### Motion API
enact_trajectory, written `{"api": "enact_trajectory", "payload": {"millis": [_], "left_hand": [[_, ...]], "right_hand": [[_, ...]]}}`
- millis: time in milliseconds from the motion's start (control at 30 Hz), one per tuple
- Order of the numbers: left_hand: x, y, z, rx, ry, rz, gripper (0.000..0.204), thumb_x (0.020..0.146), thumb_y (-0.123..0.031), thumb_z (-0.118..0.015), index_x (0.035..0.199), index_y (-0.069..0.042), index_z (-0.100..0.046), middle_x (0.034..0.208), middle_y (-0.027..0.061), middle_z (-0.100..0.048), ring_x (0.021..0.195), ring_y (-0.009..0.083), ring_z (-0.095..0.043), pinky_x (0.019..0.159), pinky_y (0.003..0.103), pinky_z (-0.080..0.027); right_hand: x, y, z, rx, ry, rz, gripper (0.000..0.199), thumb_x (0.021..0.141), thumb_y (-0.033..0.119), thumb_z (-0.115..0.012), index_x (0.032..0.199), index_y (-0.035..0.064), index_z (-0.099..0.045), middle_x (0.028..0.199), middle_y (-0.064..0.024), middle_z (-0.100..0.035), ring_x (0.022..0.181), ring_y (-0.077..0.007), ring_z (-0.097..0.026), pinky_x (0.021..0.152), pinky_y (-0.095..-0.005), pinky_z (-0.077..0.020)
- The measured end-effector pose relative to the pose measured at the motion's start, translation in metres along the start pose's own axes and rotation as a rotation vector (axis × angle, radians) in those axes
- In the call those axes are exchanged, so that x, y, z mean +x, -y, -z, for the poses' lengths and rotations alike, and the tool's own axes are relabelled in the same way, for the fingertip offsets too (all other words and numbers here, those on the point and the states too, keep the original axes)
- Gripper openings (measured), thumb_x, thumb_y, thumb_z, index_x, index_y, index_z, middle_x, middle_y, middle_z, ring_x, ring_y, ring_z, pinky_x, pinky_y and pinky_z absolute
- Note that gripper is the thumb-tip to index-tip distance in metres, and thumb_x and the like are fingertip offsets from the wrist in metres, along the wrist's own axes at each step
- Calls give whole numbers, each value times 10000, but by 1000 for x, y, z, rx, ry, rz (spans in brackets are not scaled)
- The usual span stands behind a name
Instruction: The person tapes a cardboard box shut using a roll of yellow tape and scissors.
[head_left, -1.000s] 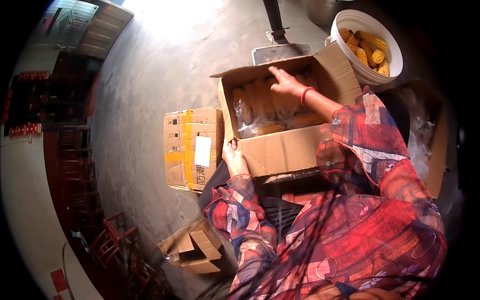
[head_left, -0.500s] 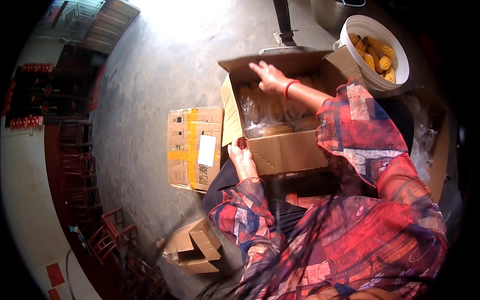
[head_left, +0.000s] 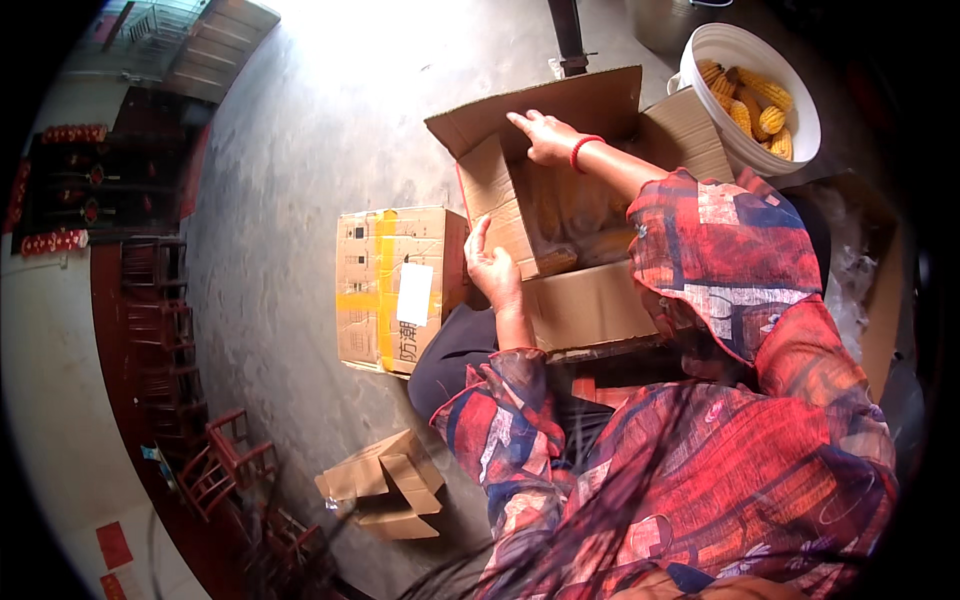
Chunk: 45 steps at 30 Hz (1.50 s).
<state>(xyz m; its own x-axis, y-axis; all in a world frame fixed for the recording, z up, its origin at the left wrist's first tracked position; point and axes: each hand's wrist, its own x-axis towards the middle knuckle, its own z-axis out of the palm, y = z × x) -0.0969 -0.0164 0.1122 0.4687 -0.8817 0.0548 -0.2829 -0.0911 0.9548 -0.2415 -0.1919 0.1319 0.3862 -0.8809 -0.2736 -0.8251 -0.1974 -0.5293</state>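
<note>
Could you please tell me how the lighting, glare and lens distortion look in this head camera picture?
In the head view, hard light blows out the grey concrete floor at the top; the open brown cardboard box and white round bucket of yellow corn cobs are evenly lit; the fisheye rim is black, and the dark red wooden chairs sit dim and bent at lower left.

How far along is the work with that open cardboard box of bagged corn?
Done: the open cardboard box has its flaps up, with clear-bagged corn showing inside. In hand: the left hand grips the box's near side flap, and the right hand rests at the far flap. Left: the taped box alongside remains sealed, and the white bucket holds loose corn cobs.
</note>
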Motion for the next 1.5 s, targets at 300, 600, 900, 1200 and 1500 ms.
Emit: {"api": "enact_trajectory", "payload": {"millis": [300,600,900,1200,1500], "left_hand": [[12,41,-22,671,543,-11,491,730,-204,-596,1209,-156,-504,1231,139,-484,1148,285,-455,949,384,-379],[55,9,-30,881,503,-541,761,624,-18,-663,1310,-192,-384,1329,167,-358,1192,354,-368,977,416,-355],[103,-34,-78,850,487,-558,812,689,47,-551,1382,-235,-233,1394,182,-255,1199,400,-352,953,437,-382],[105,-24,-91,790,486,-606,770,711,-59,-609,1373,-221,-250,1340,203,-329,1151,407,-396,902,462,-414],[6,40,-51,842,753,-590,760,618,-63,-680,1308,-178,-380,1366,194,-299,1248,383,-297,979,436,-352]], "right_hand": [[-56,-108,13,-86,-143,24,671,706,150,-567,1328,137,-315,1163,-173,-476,1065,-340,-480,906,-429,-409],[-213,-169,30,-370,-703,-149,566,679,105,-558,1231,102,-434,1274,-141,-403,1206,-296,-361,951,-411,-344],[-222,-169,-3,541,-538,-146,457,828,214,-550,1247,63,-450,1170,-165,-539,1066,-244,-531,902,-325,-408],[-172,-105,-86,53,29,-69,455,821,336,-467,1215,110,-489,1291,-191,-401,1244,-354,-305,982,-509,-276],[-172,-130,-95,-40,-54,18,447,680,115,-548,1123,59,-520,1045,-179,-519,1026,-342,-480,869,-445,-400]]}}
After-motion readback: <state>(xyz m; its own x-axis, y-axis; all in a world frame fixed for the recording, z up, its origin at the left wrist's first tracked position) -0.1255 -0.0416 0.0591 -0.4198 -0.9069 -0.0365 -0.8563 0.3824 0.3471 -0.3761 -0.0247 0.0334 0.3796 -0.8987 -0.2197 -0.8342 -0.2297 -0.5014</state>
